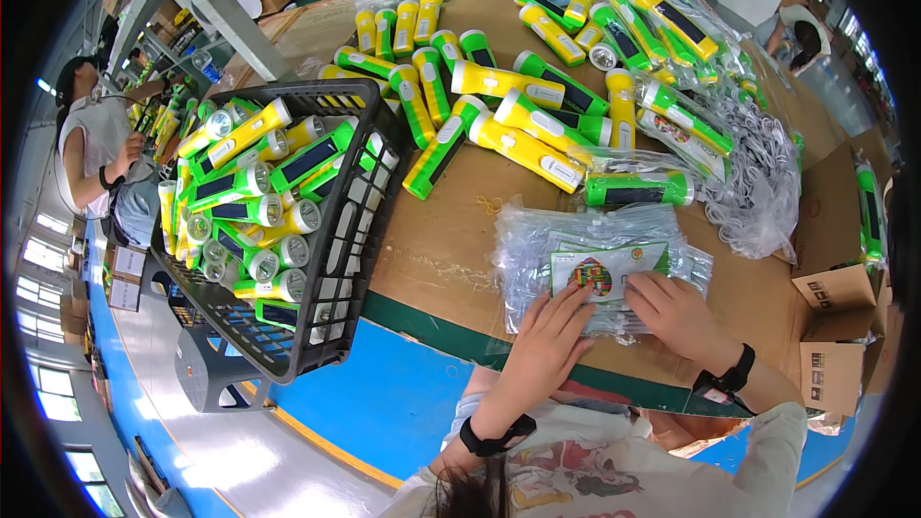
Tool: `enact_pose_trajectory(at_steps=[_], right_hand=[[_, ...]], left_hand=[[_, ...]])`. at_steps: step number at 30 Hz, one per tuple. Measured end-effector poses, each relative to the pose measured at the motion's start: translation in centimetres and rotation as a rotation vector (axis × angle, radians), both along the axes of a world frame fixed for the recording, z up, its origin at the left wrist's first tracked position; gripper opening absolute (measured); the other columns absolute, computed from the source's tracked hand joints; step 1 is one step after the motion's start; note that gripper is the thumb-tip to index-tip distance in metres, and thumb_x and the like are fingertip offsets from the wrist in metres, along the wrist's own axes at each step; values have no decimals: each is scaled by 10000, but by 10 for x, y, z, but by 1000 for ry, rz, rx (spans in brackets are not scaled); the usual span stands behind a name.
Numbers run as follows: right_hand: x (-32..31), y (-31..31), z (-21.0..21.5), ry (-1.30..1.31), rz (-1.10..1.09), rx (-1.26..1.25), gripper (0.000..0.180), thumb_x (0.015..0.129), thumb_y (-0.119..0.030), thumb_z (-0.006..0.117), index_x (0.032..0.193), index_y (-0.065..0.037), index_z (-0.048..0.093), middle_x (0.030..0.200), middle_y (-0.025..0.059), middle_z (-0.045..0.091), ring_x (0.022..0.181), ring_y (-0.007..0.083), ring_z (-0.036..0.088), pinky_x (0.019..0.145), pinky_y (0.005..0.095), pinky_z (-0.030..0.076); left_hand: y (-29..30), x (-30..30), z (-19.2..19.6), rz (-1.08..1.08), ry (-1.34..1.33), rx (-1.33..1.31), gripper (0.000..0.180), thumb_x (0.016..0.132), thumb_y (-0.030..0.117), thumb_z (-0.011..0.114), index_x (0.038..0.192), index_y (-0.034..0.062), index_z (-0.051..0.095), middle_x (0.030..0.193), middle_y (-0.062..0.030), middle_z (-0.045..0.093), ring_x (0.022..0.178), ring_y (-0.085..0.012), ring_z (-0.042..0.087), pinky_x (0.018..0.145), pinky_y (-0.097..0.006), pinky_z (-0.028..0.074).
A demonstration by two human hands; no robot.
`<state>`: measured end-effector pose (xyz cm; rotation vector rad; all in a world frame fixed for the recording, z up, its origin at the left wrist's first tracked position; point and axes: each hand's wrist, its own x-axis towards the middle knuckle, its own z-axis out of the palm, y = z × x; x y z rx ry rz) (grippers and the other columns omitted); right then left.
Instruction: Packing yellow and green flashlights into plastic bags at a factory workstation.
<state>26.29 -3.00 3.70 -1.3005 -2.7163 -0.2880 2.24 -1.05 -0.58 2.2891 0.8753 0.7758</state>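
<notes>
A stack of clear plastic bags (528, 264) lies near the table's front edge. On top of it is a printed card (628, 257), white and green with a round colourful picture; I cannot tell whether it sits inside a bag. My left hand (549, 341) rests its stretched fingers on the card's lower left part, thumb apart. At the card's lower right edge, my right hand (676, 318) lays its slightly bent fingers, its thumb hidden. Just beyond the stack is a bagged green flashlight (640, 189). Several yellow and green flashlights (523, 149) are scattered farther back.
A black plastic crate (331, 307) full of flashlights stands on a grey stool (206, 369) at the left. White cords (758, 182) are heaped at the right, beside an open cardboard box (835, 288). Another person (91, 149) works at far left.
</notes>
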Motion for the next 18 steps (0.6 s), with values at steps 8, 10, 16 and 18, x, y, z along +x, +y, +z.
enact_pose_trajectory(at_steps=[8,10,16,18], right_hand=[[-22,3,58,115,79,41,248,689,-100,668,928,-38,645,929,55,626,896,221,623,682,325,497],[-40,-1,75,96,136,81,238,679,-125,677,899,-38,650,887,44,613,832,197,602,661,302,482],[-61,8,81,94,225,-59,159,722,-176,689,812,-70,613,780,11,555,724,164,541,584,284,424],[-63,10,73,156,247,-78,154,728,-183,695,799,-81,604,778,4,558,719,162,543,580,291,424]], left_hand=[[-3,-11,34,131,-63,63,461,867,166,699,1292,43,570,1207,-98,636,1107,-267,603,1060,-472,380],[-3,-16,51,199,-158,196,337,843,164,720,1149,47,643,1044,-59,665,931,-230,631,1029,-451,398],[-4,-27,53,47,-168,113,170,791,125,742,915,66,642,907,-29,630,848,-194,617,874,-371,465],[-5,-35,50,63,-151,169,185,775,124,753,914,68,645,890,-28,634,825,-192,616,834,-356,468]])
